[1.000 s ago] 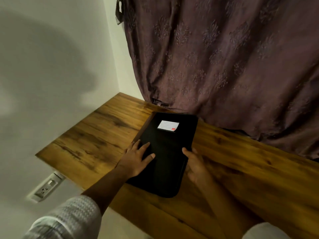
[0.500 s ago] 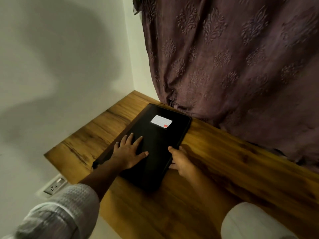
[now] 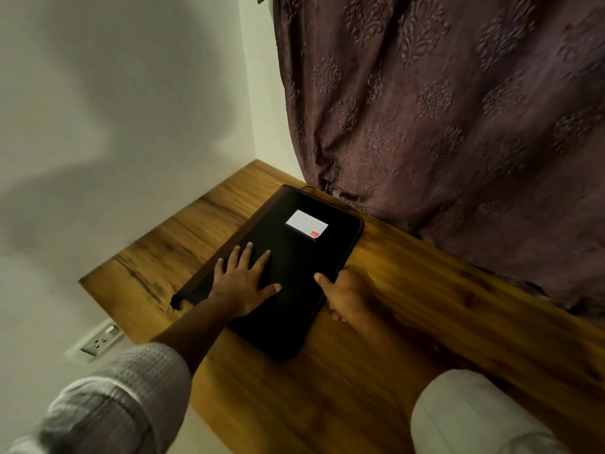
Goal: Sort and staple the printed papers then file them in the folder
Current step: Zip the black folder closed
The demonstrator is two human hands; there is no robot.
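1. I am reaching my left arm forward, and my left hand [image 3: 244, 283] is lying flat on the black folder [image 3: 294, 260], palm down, fingers straight and spread apart.
2. My right hand [image 3: 343, 296] is gripping the folder's right edge. The thumb is lying on top of the cover and the fingers are curling around the side.
3. The folder is lying closed and flat on the wooden table [image 3: 409, 322], angled toward the far left corner. Its far end is sitting just beside the curtain [image 3: 458, 109]; I cannot tell whether they are touching.
4. I am counting one folder, one white label [image 3: 306, 224] on its cover, two hands on it, one curtain, and one wall socket [image 3: 98, 342] showing below the table's left edge.
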